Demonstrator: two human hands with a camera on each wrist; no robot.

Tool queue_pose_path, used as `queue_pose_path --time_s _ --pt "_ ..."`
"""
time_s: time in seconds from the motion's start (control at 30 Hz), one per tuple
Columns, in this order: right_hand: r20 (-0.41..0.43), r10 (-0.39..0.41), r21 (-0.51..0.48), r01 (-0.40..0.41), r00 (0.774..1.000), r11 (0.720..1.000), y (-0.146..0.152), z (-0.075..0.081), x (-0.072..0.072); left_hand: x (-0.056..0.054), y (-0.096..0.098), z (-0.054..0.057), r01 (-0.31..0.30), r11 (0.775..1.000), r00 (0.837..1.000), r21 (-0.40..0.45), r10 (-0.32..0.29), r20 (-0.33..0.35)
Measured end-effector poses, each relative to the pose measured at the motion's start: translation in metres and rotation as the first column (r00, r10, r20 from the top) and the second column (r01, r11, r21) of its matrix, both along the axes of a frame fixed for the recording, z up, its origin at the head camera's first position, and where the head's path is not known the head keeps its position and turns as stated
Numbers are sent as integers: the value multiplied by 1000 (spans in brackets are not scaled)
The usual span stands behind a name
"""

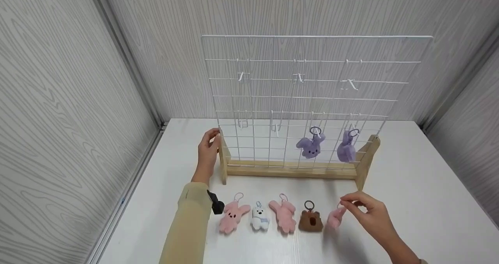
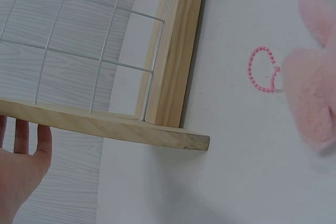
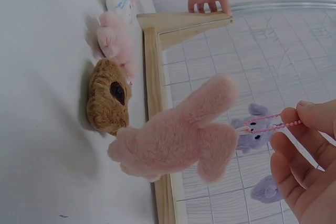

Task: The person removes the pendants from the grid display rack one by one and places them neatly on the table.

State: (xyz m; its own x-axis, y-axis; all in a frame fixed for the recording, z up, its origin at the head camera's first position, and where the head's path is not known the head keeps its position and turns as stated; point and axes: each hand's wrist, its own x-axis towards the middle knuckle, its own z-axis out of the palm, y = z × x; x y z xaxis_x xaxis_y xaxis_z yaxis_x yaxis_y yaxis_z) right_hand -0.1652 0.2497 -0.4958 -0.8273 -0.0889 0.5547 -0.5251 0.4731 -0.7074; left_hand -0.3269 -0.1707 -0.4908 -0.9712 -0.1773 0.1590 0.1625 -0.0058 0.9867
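Note:
My right hand [image 1: 368,213] pinches the pink bead loop [image 3: 268,124] of a pink plush keychain [image 3: 173,135] between thumb and fingertips. The plush dangles just above the table, beside a brown bear keychain [image 1: 311,222]. My left hand [image 1: 208,151] rests its fingertips against the left wooden upright [image 2: 105,130] of a white wire grid rack [image 1: 269,137]. Two purple rabbit keychains hang from the rack's lower right hooks, one facing forward [image 1: 310,147] and the other turned away [image 1: 346,149].
Left of the bear lie a face-down pink plush [image 1: 284,215], a small white plush [image 1: 259,218] and a face-up pink rabbit [image 1: 233,218]. Bare white hooks, such as the upper-middle hook [image 1: 299,77], stick out of the grid. Wood-grain panels surround the white table [image 1: 413,170].

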Motion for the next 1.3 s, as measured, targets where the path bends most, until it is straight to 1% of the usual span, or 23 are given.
queue_pose_path --time_s 0.17,0.23,0.3,0.47,0.6,0.67,0.73,0.8,0.87,0.9,0.97,1.03,1.1,1.3 --pt "20 -18 7 18 1000 1000 3 -2 11 0 0 1 -5 1000 1000 14 5 -4" --pt "41 -33 15 32 999 999 4 -2 16 -1 0 0 -5 1000 1000 21 5 -10" --pt "78 -56 23 54 995 998 6 -2 21 -1 1 0 -1 1000 1000 23 1 -11" --pt "192 -123 57 114 974 992 11 0 33 0 2 2 3 1000 1000 7 -3 -3" --pt "233 -133 76 118 963 990 13 -2 35 0 1 3 4 1000 1000 9 -4 -5" --pt "246 -135 78 119 960 990 13 -4 34 0 0 3 8 1000 1000 10 -8 -10" --pt "262 -143 79 126 955 989 13 -6 33 3 0 8 19 1000 1000 10 -19 2" --pt "275 -155 82 137 949 987 12 -8 30 3 0 8 22 1000 1000 6 -22 9" --pt "261 -148 71 134 954 988 12 -10 27 4 0 8 21 1000 1000 4 -21 14" --pt "243 -139 61 128 960 990 12 -12 25 3 0 8 19 1000 1000 3 -19 17" --pt "202 -122 47 115 972 992 12 -13 20 0 0 2 10 1000 1000 0 -10 5" --pt "160 -99 26 96 982 995 12 -15 15 0 0 3 6 1000 1000 -1 -6 0" --pt "142 -91 13 90 986 996 12 -16 10 0 0 2 4 1000 1000 -1 -4 -3" --pt "145 -84 24 82 986 996 13 -24 -6 0 0 1 3 1000 1000 -16 -3 -5"
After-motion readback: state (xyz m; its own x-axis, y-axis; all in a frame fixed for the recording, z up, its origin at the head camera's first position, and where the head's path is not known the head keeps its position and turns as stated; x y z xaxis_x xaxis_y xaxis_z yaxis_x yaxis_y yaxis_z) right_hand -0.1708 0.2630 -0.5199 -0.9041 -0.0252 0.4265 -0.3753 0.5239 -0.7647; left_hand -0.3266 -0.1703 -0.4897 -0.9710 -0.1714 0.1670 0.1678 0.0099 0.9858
